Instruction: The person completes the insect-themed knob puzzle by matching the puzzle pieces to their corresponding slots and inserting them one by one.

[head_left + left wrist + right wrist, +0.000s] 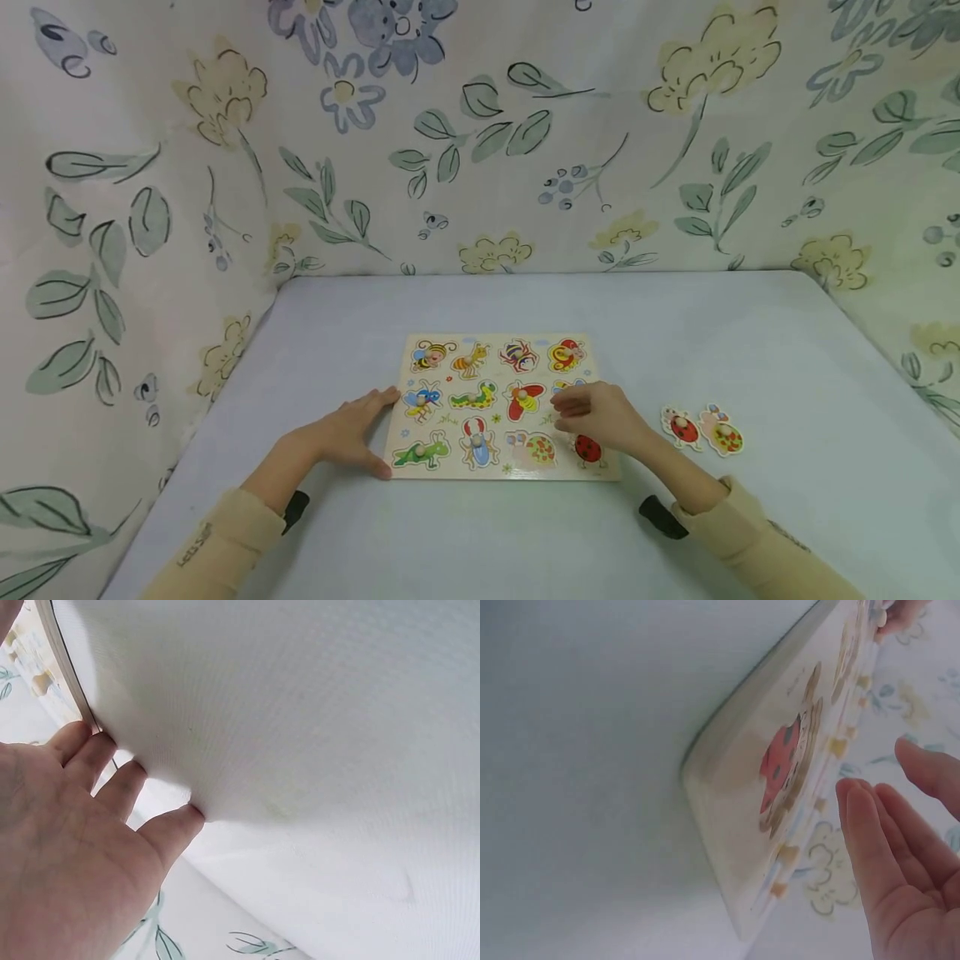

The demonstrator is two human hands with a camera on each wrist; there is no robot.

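A wooden knob puzzle board [495, 477] with insect pictures lies flat on the table. My left hand [348, 429] rests at its left side, fingers and thumb spread and touching the edge; in the left wrist view the hand [90, 817] shows its palm and fingertips at the board. Over the right part of the board hovers my right hand [600, 417], near a partly hidden winged insect piece [567, 386]. The right wrist view shows this hand [907, 855] with fairly straight fingers, thumb apart and nothing between them. The bottom-row snail recess [534, 448] and ladybug recess [587, 451] hold no knobbed pieces.
Right of the board, a loose ladybug piece [682, 428] and a loose snail piece [723, 432] lie side by side on the white table [480, 542]. Floral cloth [480, 200] hangs behind the table and at its sides.
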